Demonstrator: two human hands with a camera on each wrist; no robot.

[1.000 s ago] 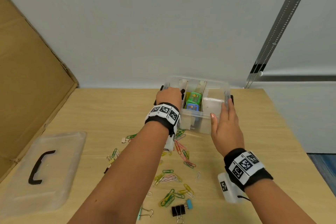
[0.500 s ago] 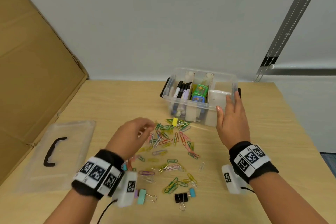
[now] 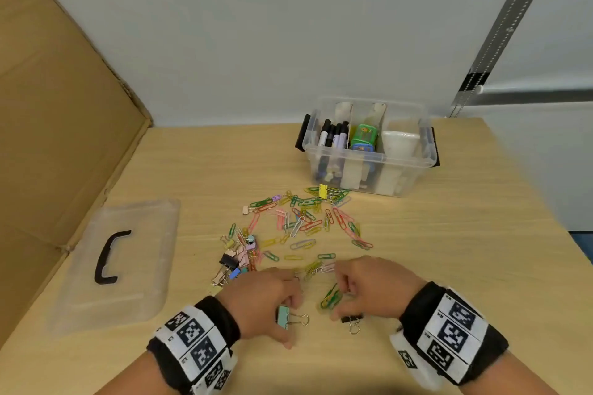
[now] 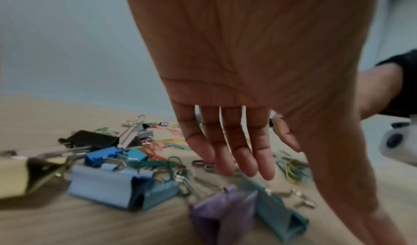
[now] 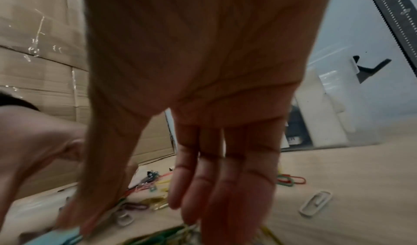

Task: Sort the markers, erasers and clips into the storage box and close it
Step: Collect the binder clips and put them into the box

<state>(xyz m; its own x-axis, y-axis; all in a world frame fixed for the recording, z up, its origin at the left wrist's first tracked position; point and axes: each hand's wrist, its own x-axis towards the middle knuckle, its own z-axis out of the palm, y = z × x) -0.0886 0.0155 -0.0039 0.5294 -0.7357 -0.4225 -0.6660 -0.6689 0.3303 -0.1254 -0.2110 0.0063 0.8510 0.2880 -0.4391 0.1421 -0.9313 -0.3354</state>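
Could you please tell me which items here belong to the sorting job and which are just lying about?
Job:
storage box
markers
erasers
paper clips
binder clips
lid

Lying about:
cardboard sheet
metal rail

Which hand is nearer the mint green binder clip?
Left. The left hand sits right at the mint green binder clip, fingers above it; the right hand is off to its right, by a small black binder clip.

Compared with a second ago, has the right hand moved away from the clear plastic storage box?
Yes. The right hand has left the clear plastic storage box and come toward the table's near edge, over the coloured paper clips.
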